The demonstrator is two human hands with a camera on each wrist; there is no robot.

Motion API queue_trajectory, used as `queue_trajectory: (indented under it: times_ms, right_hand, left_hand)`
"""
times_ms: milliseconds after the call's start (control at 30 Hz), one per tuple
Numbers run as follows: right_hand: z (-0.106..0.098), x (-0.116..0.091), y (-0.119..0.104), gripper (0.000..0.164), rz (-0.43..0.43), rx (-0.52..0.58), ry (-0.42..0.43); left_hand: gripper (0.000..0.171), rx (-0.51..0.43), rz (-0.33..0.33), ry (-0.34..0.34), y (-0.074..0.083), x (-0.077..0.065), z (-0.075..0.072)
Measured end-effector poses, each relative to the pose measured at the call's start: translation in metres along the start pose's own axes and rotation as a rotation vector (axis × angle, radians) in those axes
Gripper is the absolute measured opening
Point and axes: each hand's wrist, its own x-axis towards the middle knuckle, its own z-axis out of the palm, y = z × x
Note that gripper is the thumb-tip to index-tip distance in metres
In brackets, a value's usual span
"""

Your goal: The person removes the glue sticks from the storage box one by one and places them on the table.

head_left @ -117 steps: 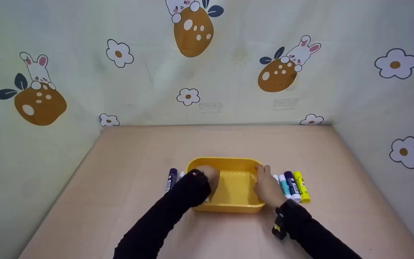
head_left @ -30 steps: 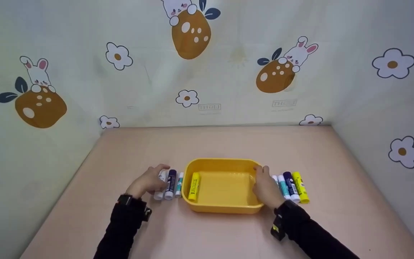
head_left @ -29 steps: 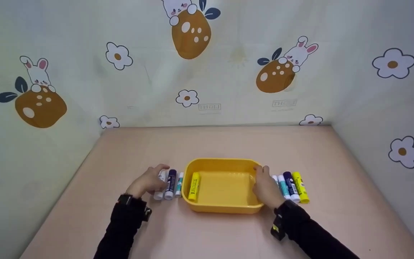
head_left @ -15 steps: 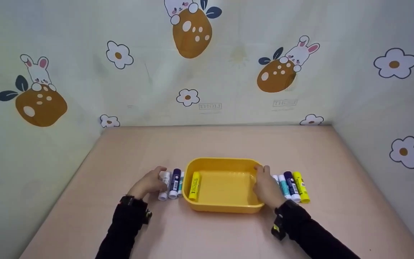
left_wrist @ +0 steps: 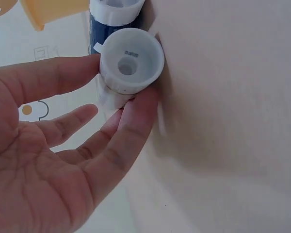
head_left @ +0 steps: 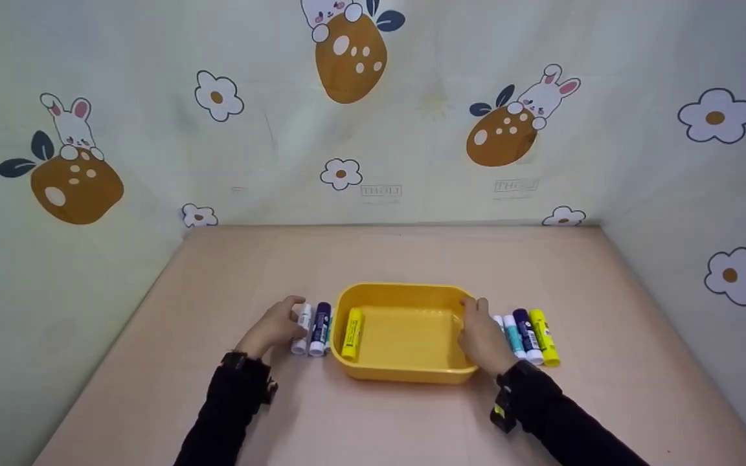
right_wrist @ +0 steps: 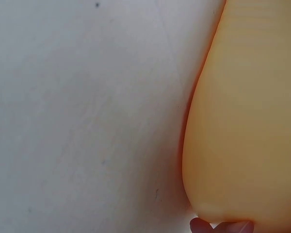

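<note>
My left hand (head_left: 276,325) pinches a white glue stick (head_left: 302,329) at the left end of a row on the table. In the left wrist view, thumb and fingers lie on opposite sides of the white glue stick (left_wrist: 131,60), its hollow base facing the camera. Beside it lies a dark blue glue stick (head_left: 320,329); a teal-and-white one (head_left: 329,333) is mostly hidden by the yellow plastic tray (head_left: 405,375). Inside the tray, a yellow glue stick (head_left: 351,333) lies along the left wall. My right hand (head_left: 484,340) grips the tray's right rim, fingertips (right_wrist: 235,227) showing in the right wrist view.
Right of the tray lies a second row: a white stick (head_left: 498,321) partly behind my hand, a teal-and-white one (head_left: 514,336), a dark blue one (head_left: 527,334) and a yellow one (head_left: 544,336). A patterned cloth (head_left: 412,142) surrounds the table (head_left: 399,259).
My left hand has left the tray, where the yellow glue stick now shows, and taken hold of the white one. The left row has shifted slightly right. My right hand stays on the rim.
</note>
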Motion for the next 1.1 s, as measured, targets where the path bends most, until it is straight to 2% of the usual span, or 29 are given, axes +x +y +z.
queue_trajectory:
  times_ms: [233,433,633,800,933,1100]
  right_hand:
    - [0.0,0.0,0.0,0.054,0.025,0.028,-0.016]
    - [0.0,0.0,0.001,0.056,0.011,0.041,-0.011]
    - [0.0,0.0,0.0,0.054,0.01,0.031,-0.007]
    - [0.0,0.0,0.0,0.053,0.002,0.012,0.005]
    - [0.001,-0.001,0.0,0.054,-0.017,-0.005,0.032]
    - [0.0,0.0,0.0,0.054,-0.012,0.004,0.02]
  left_hand:
    - [0.065,0.004,-0.009,0.009,0.008,-0.002,0.0]
    - [0.059,0.022,-0.018,0.012,0.016,-0.003,-0.002]
    - [0.056,0.062,0.051,0.043,0.028,-0.008,-0.004]
    - [0.053,0.111,0.102,0.065,0.045,-0.013,-0.005]
    - [0.052,0.111,0.132,0.053,0.063,-0.016,-0.006]
    - [0.049,0.114,0.129,0.022,0.086,-0.017,-0.004]
